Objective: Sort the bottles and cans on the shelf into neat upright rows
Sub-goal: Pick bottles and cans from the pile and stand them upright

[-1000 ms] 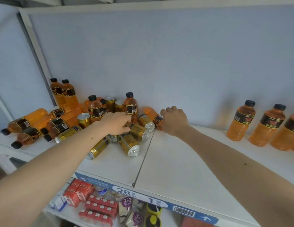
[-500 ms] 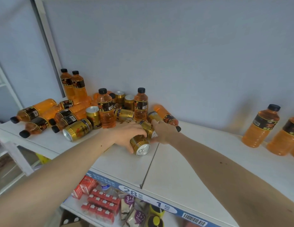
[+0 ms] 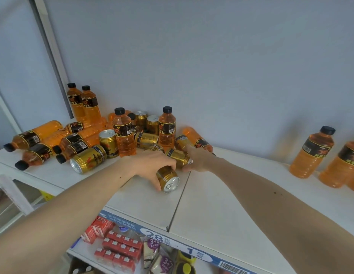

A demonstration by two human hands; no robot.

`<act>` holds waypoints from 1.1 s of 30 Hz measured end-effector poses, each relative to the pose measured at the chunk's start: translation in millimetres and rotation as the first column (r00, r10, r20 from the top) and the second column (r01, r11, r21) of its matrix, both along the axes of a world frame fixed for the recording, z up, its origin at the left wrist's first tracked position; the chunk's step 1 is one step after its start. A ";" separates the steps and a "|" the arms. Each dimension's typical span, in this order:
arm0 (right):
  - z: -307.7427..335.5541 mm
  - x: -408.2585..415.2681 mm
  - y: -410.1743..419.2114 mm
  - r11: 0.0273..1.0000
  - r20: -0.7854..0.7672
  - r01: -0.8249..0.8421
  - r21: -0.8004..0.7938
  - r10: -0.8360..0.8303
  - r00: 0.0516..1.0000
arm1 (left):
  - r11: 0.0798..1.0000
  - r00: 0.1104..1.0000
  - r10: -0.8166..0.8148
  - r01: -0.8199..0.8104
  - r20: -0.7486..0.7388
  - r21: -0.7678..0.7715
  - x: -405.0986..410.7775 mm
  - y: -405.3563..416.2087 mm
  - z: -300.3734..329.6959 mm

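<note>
On the white shelf [image 3: 211, 204] a jumble of orange bottles and gold cans fills the left half. My left hand [image 3: 152, 167] grips a gold can [image 3: 169, 179] lying on its side, lid toward me. My right hand [image 3: 198, 160] closes around a second lying gold can [image 3: 177, 156] just behind it. An upright bottle [image 3: 123, 135] and another upright bottle [image 3: 167, 129] stand behind my hands. Several bottles [image 3: 34, 137] lie toppled at the far left. One gold can [image 3: 108, 142] stands upright and a fallen can [image 3: 87, 160] lies beside it.
Two upright orange bottles [image 3: 312, 153] stand at the right by the grey back wall. Two more upright bottles [image 3: 81, 103] stand in the left corner against a white post [image 3: 51, 56]. Below the shelf edge, red cartons [image 3: 117, 248] and snack packs fill a lower shelf.
My right hand moved left from the lying bottle onto a gold can. My left hand closed on the front can. The view shifted left and closer.
</note>
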State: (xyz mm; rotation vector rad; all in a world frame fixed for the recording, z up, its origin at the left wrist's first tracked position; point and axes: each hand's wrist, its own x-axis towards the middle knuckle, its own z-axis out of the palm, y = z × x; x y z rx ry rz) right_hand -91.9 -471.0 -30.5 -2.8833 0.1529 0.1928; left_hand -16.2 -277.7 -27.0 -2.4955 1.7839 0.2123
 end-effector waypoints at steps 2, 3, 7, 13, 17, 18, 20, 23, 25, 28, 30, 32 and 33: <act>8.2 -7.3 -9.4 1.000 -0.022 -0.001 0.005 0.001 1.000 | 1.000 0.999 0.012 -0.012 -0.033 -0.024 -1.6 -0.8 -2.7; 13.5 -11.3 -14.5 1.000 -0.029 -0.007 0.009 0.007 1.000 | 0.999 0.998 0.020 -0.022 -0.056 -0.041 -3.1 -1.8 -4.5; 36.8 -23.5 -33.9 1.000 -0.075 -0.013 -0.029 0.011 0.997 | 0.982 0.980 0.064 -0.096 -0.189 -0.165 -9.1 -6.0 -8.4; 64.8 -30.1 -45.0 0.992 -0.128 -0.009 -0.124 -0.007 0.992 | 0.887 0.890 0.114 -0.292 -0.442 -0.359 -16.4 -14.6 -11.6; 65.2 -30.4 -38.6 0.969 -0.176 -0.025 -0.247 -0.019 0.984 | 0.904 0.865 0.115 -0.294 -0.489 -0.309 -15.0 -21.5 -8.5; 63.9 -31.0 -37.1 0.965 -0.175 -0.023 -0.261 -0.024 0.984 | 0.919 0.870 0.135 -0.289 -0.475 -0.269 -12.8 -22.0 -7.2; 62.4 -32.8 -36.6 0.964 -0.160 -0.010 -0.265 -0.033 0.987 | 0.933 0.882 0.154 -0.278 -0.445 -0.228 -8.4 -22.4 -5.5; 61.7 -35.3 -38.4 0.962 -0.162 -0.013 -0.274 -0.033 0.986 | 0.938 0.904 0.127 -0.244 -0.409 -0.247 -8.2 -22.8 -1.3; 62.0 -36.9 -39.2 0.961 -0.176 -0.023 -0.277 -0.027 0.984 | 0.943 0.919 0.110 -0.217 -0.379 -0.251 -9.7 -23.0 4.7; 62.0 -38.5 -41.1 0.968 -0.191 -0.038 -0.249 -0.011 0.981 | 0.965 0.950 0.107 -0.170 -0.293 -0.198 -9.8 -21.1 14.5; 62.1 -40.1 -41.1 0.969 -0.182 -0.047 -0.241 0.003 0.983 | 0.984 0.974 0.103 -0.129 -0.202 -0.120 -9.5 -19.5 18.5; 61.8 -41.8 -40.2 0.969 -0.161 -0.044 -0.244 0.004 0.987 | 0.993 0.987 0.077 -0.089 -0.144 -0.083 -9.7 -19.3 18.6; 61.7 -42.7 -39.5 0.969 -0.153 -0.034 -0.246 -0.004 0.988 | 0.993 0.988 0.068 -0.080 -0.137 -0.084 -9.9 -19.3 18.7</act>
